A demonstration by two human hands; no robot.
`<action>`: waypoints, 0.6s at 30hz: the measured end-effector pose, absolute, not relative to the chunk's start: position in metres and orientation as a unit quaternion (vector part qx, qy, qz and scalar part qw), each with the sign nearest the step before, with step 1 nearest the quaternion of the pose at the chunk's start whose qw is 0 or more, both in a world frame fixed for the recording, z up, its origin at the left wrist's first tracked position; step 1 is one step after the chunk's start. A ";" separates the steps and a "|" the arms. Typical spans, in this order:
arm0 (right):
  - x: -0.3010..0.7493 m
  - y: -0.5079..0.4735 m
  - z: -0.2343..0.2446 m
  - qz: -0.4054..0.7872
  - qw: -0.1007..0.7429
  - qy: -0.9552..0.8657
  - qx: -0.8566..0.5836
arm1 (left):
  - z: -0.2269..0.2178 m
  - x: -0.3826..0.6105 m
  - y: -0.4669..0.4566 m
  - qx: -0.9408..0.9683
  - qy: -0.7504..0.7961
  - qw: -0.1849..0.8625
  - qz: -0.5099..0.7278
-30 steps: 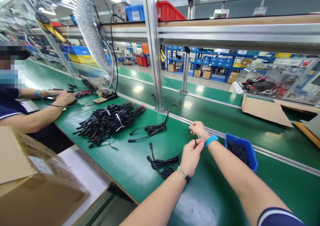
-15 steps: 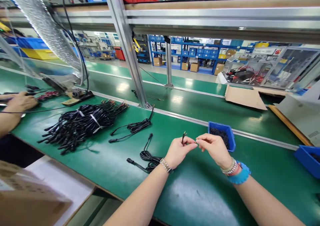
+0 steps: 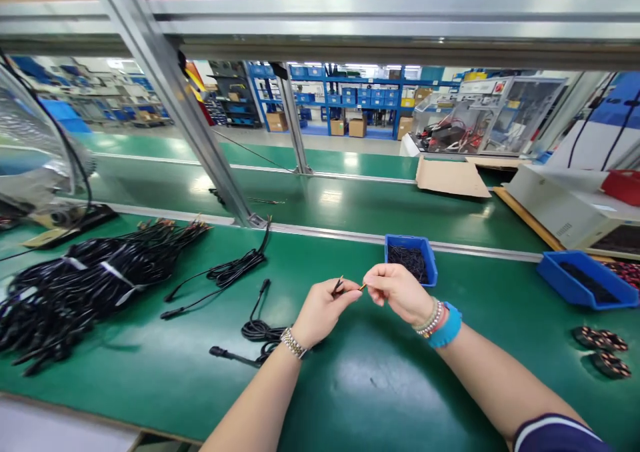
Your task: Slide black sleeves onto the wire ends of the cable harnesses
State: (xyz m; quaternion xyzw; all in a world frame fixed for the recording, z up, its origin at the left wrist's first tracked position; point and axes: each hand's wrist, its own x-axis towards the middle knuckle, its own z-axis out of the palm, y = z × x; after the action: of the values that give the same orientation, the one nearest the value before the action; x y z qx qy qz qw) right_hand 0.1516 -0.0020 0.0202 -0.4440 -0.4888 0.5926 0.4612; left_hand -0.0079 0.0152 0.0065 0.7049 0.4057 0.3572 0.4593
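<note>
View's swung right since 0.5 s ago: cable bundle now cut off by the L edge, 2nd blue bin & round parts newly in at R, hands stay raised together mid-frame.

L to R: white-strapped black cable bundle (image 3: 85, 279) lies on green worktop (image 3: 350, 399). Next, loose black cable (image 3: 230, 273) w/ coiled middle, then coiled cable (image 3: 263, 333) w/ moulded connector, just beside L hand (image 3: 323, 315). L fingers (image 3: 350, 293) clenched in a pinch on short wire end (image 3: 339, 285), tiny metal tip showing. R hand (image 3: 397, 294) close by, R fingers (image 3: 373, 275) pinching 2nd short wire end (image 3: 362, 287). Tips nearly meet; whether they touch is too small to tell. Both wire ends held in the air above worktop, near blue bin (image 3: 411, 259) of small black pieces. Further R: 2nd blue bin (image 3: 585, 280), round parts (image 3: 600, 352).

Wire ends look light, thin, flexible: likely to bend if held far back, so best pinched right behind tip. Cables look soft, tangle-prone: take by connector or coil.
</note>
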 end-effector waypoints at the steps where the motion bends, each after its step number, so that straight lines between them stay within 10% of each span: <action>1: 0.154 0.000 0.021 0.594 0.453 -0.494 -0.445 | 0.007 -0.008 0.015 0.712 0.403 0.450 0.357; 6: 0.202 0.026 0.046 0.366 0.320 -0.694 -0.531 | 0.006 -0.010 0.017 0.693 0.403 0.468 0.371; 11: 0.259 0.055 0.055 0.095 -0.038 -0.764 -0.637 | 0.005 -0.011 0.019 0.662 0.419 0.503 0.365; 18: 0.255 0.062 0.025 0.034 -0.135 -0.724 -0.675 | 0.004 -0.010 0.019 0.648 0.429 0.519 0.356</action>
State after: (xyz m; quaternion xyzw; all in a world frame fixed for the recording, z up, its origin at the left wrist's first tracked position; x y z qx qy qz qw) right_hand 0.2546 0.0618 0.0249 -0.6752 -0.7244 0.0336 -0.1352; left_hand -0.0100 0.0195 0.0040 0.6485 0.4287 0.3557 0.5189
